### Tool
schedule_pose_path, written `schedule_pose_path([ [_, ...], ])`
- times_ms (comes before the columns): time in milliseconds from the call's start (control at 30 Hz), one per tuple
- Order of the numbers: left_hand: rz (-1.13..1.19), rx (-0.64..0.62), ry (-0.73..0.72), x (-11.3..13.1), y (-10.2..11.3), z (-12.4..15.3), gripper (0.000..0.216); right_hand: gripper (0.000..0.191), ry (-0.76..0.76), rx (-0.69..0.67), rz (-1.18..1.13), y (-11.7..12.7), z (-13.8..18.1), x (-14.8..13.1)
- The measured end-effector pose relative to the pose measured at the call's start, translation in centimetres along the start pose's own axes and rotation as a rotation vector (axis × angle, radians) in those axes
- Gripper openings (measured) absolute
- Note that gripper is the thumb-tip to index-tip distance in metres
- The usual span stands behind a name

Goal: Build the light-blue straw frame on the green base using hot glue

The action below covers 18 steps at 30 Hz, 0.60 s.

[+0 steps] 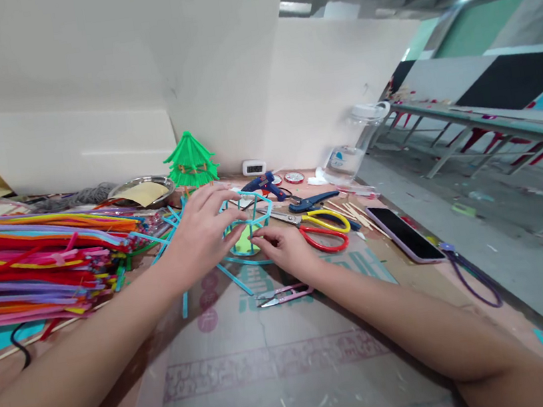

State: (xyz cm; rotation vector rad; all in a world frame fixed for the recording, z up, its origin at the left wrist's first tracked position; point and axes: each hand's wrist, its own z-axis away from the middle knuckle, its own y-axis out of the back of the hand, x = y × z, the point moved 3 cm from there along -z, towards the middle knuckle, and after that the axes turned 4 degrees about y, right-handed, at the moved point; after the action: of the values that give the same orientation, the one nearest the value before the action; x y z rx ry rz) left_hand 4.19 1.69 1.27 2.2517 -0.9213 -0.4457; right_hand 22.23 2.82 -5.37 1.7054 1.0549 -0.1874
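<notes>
A small blue frame of pipe cleaners (264, 216), with a six-sided top ring and upright posts, stands on a round yellow-green base (244, 241). My left hand (204, 230) curves over its left side, thumb and fingers gripping it near the top ring. At the lower front, my right hand (285, 249) pinches the frame near one of its posts; the fingertips partly hide the spot. Loose blue pipe cleaners (234, 279) lie around the base and under my left hand. Just below my right hand are pink thread snips (284, 294).
Bundled colourful pipe cleaners (32, 264) fill the left. Behind stand a green tree-shaped roof (191, 161), a metal bowl (168, 189), a digital clock (253, 167) and a glue gun (264, 183). Rightward lie red-yellow scissors (327, 237), pliers (314, 201), a phone (404, 233) and a water jug (350, 152).
</notes>
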Motion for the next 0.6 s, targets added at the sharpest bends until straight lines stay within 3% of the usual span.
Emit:
schedule_pose_path([
  [600,0.01,-0.068,0.045,0.01,-0.29,0.12,0.015,0.022,-0.01,-0.019,-0.015,0.1,-0.05,-0.15],
])
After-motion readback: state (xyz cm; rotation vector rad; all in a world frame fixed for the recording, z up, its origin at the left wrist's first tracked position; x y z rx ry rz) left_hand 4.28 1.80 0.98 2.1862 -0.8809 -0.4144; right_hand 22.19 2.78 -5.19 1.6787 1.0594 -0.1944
